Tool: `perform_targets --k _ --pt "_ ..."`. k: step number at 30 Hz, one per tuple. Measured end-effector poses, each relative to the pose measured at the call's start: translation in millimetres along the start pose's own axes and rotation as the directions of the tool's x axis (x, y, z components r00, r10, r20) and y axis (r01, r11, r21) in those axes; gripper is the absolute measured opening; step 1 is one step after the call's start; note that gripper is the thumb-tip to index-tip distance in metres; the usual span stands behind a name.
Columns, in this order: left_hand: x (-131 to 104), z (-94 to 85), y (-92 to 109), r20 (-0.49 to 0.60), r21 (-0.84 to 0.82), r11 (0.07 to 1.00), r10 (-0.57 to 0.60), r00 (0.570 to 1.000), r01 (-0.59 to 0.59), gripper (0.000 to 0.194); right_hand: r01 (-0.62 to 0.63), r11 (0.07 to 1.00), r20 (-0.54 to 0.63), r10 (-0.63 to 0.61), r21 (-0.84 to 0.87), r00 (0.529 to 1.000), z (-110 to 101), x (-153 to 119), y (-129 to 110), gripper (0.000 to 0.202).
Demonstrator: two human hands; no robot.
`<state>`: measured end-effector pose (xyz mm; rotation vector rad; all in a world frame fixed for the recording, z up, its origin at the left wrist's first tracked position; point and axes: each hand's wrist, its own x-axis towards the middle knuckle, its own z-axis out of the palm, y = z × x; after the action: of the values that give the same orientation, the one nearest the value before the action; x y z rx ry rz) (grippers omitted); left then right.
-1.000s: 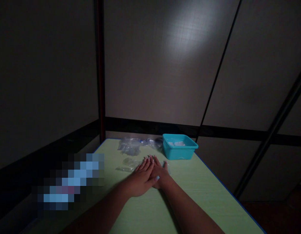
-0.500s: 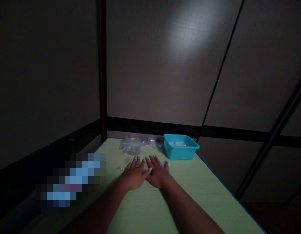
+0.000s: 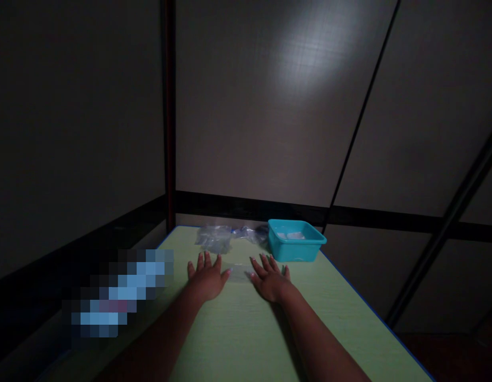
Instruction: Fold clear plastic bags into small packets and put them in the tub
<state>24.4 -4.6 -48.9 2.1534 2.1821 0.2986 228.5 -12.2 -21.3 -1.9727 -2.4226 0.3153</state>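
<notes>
A clear plastic bag (image 3: 239,273) lies flat on the pale green table (image 3: 230,339), faint against its surface. My left hand (image 3: 208,278) rests palm down at the bag's left side, fingers spread. Over its right side lies my right hand (image 3: 270,280), also flat with the fingers apart. Both hands cover parts of the bag, so its outer ends are hidden. Neither hand grips anything.
Behind my hands lie crumpled clear plastic bags (image 3: 214,239). A turquoise basket (image 3: 296,250) with something white inside stands at the table's back right. Wall panels (image 3: 249,132) rise behind the table. A blurred-out patch (image 3: 126,292) covers the left edge.
My hands were together at the middle of the bag. They have slid apart, left hand to the left and right hand to the right, showing the bag between them.
</notes>
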Motion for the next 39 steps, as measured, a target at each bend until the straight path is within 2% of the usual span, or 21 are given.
perform_targets --k 4,6,9,13,17,22,30,32,35,37,39 --pt "0 -4.1 0 -0.076 0.000 0.999 -0.040 0.996 0.040 0.067 -0.044 0.998 -0.064 0.042 -0.036 0.997 0 1 7 0.054" --pt "0 -9.3 3 -0.137 -0.019 1.000 0.012 0.991 -0.015 0.060 -0.036 0.998 -0.095 0.031 -0.055 0.995 -1 1 4 0.054" --pt "-3 -15.4 9 -0.187 -0.052 0.984 0.158 0.970 -0.170 0.051 0.032 0.998 -0.122 -0.038 -0.055 0.992 0 -1 -6 0.055" --pt "-7 -12.7 17 -0.121 -0.092 0.924 0.358 0.926 -0.370 0.049 0.211 0.977 -0.145 -0.214 -0.034 0.966 4 -1 -19 0.054" --pt "-7 -5.5 16 -0.042 -0.117 0.892 0.434 0.900 -0.436 0.051 0.255 0.967 -0.068 -0.255 -0.010 0.965 7 0 -19 0.053" --pt "-5 -5.6 11 0.025 -0.099 0.904 0.421 0.907 -0.417 0.053 0.186 0.983 -0.016 -0.186 0.004 0.982 2 -2 -12 0.054" --pt "-7 -13.2 2 0.071 -0.095 0.951 0.302 0.951 -0.295 0.064 0.034 0.999 0.022 -0.034 -0.001 0.999 -4 -6 -2 0.053" --pt "-6 -13.0 -2 0.066 -0.088 0.957 0.283 0.957 -0.277 0.065 0.037 0.999 -0.012 -0.037 0.021 0.999 -7 -6 3 0.053" --pt "-4 -13.2 -10 0.077 -0.065 0.971 0.234 0.969 -0.229 0.066 0.066 0.993 -0.168 -0.050 0.094 0.985 -13 -4 13 0.050" --pt "-3 -14.8 -13 0.063 -0.042 0.984 0.178 0.982 -0.175 0.064 0.060 0.989 -0.261 -0.022 0.138 0.965 -18 0 19 0.045" --pt "-2 -17.6 -12 -0.003 -0.030 0.992 0.122 0.993 -0.122 0.059 -0.004 0.988 -0.287 0.048 0.153 0.957 -21 4 24 0.044"
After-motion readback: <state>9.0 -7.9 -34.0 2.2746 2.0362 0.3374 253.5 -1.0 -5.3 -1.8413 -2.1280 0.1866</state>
